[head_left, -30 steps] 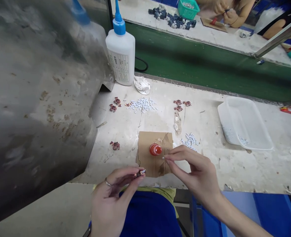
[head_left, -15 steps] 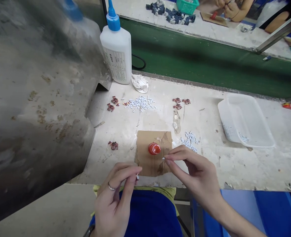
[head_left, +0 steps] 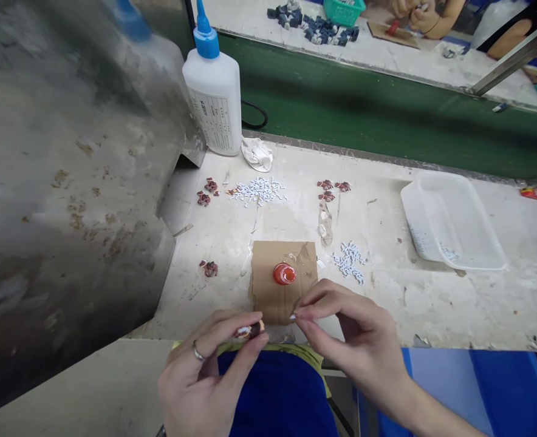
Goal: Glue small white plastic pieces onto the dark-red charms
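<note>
Between the thumb and fingers of my left hand [head_left: 214,364] is a small brown figurine piece [head_left: 251,329] with white and orange parts. My right hand [head_left: 345,331] pinches a tiny white piece [head_left: 293,316] at its fingertips, a short gap to the right of the figurine piece. Just beyond both hands, a small red pot with a glossy opening [head_left: 284,274] stands on a square of cardboard [head_left: 263,300]. Beside the cardboard lies a small heap of tiny white pieces [head_left: 349,262]; a larger pile of white pieces [head_left: 260,190] lies farther back.
Brown figurine pieces lie in groups at the left [head_left: 209,268] and back [head_left: 326,195]. A white bottle with a blue nozzle [head_left: 216,103] stands by a metal panel [head_left: 77,182]. A clear plastic tub [head_left: 460,224] sits at right. Across the green divider, another person's hands [head_left: 421,17] are working.
My left hand has turned, so more of the brown figurine piece shows. My right hand has moved down and left, bringing the tiny white piece nearer to it.
</note>
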### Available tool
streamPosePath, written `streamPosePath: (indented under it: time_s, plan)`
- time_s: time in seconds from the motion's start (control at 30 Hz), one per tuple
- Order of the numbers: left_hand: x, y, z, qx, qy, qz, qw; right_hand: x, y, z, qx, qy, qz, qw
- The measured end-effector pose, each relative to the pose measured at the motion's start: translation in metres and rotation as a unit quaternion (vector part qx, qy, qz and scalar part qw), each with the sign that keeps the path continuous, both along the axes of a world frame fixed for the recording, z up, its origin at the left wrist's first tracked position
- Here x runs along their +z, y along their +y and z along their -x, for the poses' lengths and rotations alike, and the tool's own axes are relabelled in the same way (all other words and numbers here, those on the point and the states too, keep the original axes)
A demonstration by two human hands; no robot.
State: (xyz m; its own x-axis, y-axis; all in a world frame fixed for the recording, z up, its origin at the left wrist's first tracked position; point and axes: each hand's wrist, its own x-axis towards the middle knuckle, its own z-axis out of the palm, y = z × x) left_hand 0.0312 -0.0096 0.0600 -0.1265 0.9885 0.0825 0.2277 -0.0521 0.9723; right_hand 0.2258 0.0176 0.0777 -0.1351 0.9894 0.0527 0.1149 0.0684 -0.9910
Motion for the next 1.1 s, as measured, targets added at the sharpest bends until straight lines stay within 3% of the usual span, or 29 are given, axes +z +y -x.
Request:
streamPosePath:
  time_s: [0.2,0.53,0.83,1.0,1.1]
  plan:
    - [0.003,-0.002,-0.003,0.002,-0.074,0.076,0.994,0.008,-0.002,0.014,0.012,0.011,-0.064,0.998]
    - [0.006,0.001,-0.002,-0.010,-0.104,0.082,0.991,0.011,0.002,0.017,0.035,-0.016,-0.098,0.994]
    - [0.000,0.006,0.001,-0.014,-0.086,0.038,0.995,0.015,-0.001,0.009,0.094,-0.191,-0.210,0.954]
    - [0.006,0.013,-0.001,-0.039,-0.082,0.076,0.993,0.013,0.004,0.011,0.074,-0.083,-0.063,0.992]
    - [0.005,0.011,0.002,-0.049,-0.078,0.084,0.992,0.013,0.010,0.016,0.097,-0.067,-0.006,0.993]
